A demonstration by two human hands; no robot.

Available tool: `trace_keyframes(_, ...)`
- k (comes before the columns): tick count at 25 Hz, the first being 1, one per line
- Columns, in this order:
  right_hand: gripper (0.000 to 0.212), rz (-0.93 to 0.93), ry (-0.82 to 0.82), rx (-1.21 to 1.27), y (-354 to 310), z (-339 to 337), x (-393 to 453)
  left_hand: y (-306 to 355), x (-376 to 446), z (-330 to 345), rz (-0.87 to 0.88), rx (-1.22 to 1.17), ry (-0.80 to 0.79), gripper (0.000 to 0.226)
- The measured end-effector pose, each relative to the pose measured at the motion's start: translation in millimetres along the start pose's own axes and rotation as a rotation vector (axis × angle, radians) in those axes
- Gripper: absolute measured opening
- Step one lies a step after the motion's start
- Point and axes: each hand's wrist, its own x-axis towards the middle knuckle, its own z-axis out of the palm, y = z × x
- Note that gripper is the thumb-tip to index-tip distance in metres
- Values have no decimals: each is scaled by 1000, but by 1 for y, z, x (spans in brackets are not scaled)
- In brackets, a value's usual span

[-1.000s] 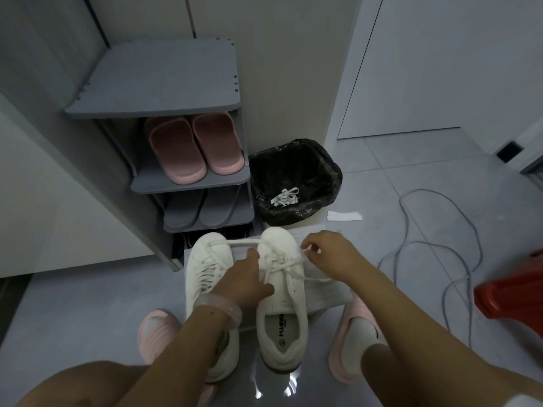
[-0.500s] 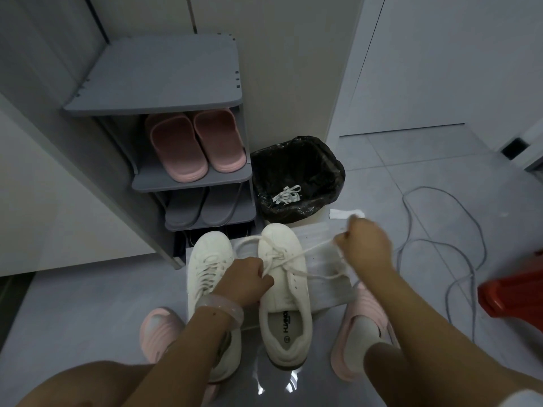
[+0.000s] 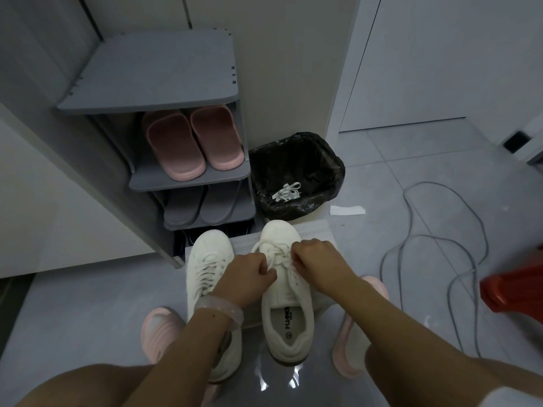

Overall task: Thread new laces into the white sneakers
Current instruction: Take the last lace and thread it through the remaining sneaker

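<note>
Both hands, left hand (image 3: 249,279) and right hand (image 3: 316,257), pinch the lace (image 3: 279,259) over the right sneaker (image 3: 286,292); I'd pull evenly, keeping crossings flat.

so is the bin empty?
No, a bundle of white laces lies inside the black-lined bin beside the shoe rack.
</note>
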Motion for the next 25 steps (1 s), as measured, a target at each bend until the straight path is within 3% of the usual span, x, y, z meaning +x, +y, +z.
trace_keyframes(3, 11, 55, 50, 29, 0, -6, -3, 2, 1, -1, -25, 21, -7, 36)
trace_keyframes(8, 9, 551, 287, 134, 55, -30, -17, 0, 4, -2, -101, -77, -48, 35)
trace_keyframes(11, 11, 686, 313, 158, 71, -27, -24, 1, 4, -2, -116, -76, -64, 34)
trace_keyframes(16, 9, 732, 223, 237, 73, -19, -23, 5, 3, -2, -77, -13, -56, 14)
trace_keyframes(19, 8, 660, 163, 238, 70, -15, -20, 10, 4, 2, 41, 116, 40, 32)
trace_keyframes(25, 11, 744, 404, 305, 78, -30, -25, 11, 6, 6, 35, 22, 98, 35)
